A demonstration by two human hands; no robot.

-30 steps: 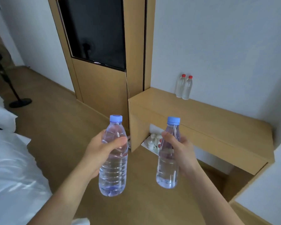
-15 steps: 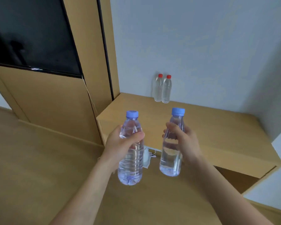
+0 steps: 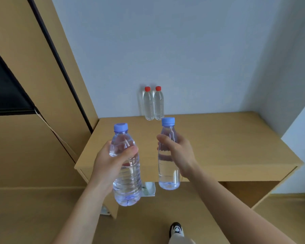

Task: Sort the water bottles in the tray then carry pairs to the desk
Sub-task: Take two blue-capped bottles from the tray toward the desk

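My left hand grips a clear water bottle with a blue cap, held upright in front of the desk's near edge. My right hand grips a second blue-capped bottle, also upright, a little higher and further right. The light wooden desk stretches ahead under both bottles. At its back, against the wall, stand two clear bottles with red caps, side by side and touching. A corner of a white tray peeks out under the desk between the held bottles.
A tall wooden cabinet with a dark panel stands left of the desk. Grey-white walls close the back and right. Wooden floor lies below, where my foot in a black-and-white shoe shows.
I have moved closer to the desk and turned right. Both hands with their bottles now hang over the desk's front edge, and the red-capped pair looks nearer.
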